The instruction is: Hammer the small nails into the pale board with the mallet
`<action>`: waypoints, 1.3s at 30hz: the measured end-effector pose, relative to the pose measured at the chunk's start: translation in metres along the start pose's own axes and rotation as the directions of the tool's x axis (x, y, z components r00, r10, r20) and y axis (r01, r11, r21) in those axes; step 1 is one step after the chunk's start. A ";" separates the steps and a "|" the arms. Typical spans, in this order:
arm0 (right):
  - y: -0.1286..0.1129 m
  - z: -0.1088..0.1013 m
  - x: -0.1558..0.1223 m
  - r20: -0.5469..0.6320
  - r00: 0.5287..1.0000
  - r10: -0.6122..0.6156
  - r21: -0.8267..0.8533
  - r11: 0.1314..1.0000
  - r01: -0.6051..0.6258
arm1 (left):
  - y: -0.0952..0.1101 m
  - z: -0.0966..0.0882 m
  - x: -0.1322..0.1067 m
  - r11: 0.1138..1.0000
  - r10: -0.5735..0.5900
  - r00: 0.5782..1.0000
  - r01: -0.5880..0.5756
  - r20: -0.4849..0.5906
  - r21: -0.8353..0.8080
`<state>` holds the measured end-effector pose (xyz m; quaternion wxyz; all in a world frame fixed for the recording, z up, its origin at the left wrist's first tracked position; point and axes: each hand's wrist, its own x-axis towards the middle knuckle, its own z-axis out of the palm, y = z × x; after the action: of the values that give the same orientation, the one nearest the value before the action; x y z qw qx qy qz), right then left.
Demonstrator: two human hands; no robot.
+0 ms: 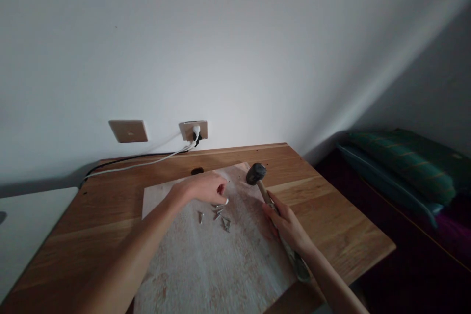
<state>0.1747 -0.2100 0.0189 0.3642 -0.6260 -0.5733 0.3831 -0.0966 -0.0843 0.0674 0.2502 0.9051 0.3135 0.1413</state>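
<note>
My right hand (pixel 287 223) is wrapped around the wooden handle of a mallet (pixel 256 173) with a black head. The head points away from me, over the right edge of a pale, whitish wood board (pixel 198 270). Above the board's far part, my left hand (pixel 208 187) has its fingers curled in and pinched together. Whatever is between those fingertips is hidden or too small to name. Just below that hand, several small silvery screws or nails (pixel 225 224) lie loose on the board. One of them (pixel 200 217) rests apart, to the left.
The board lies on a wooden table (pixel 342 221) against a white wall. Behind my left hand sits a small black object (pixel 197 170). Cables (pixel 147 163) run from a wall socket (pixel 195 130) along the table's back left. Green-striped bedding (pixel 405 162) is at the far right.
</note>
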 end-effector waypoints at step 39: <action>-0.001 0.005 -0.004 -0.065 0.998 0.001 0.083 0.997 0.004 | -0.003 0.036 0.018 1.000 0.006 0.984 -0.011 -0.179 -0.027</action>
<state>0.1694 -0.2137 0.0175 0.4086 -0.6220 -0.5454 0.3856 -0.0695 -0.0843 0.0377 0.2329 0.8866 0.3286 0.2276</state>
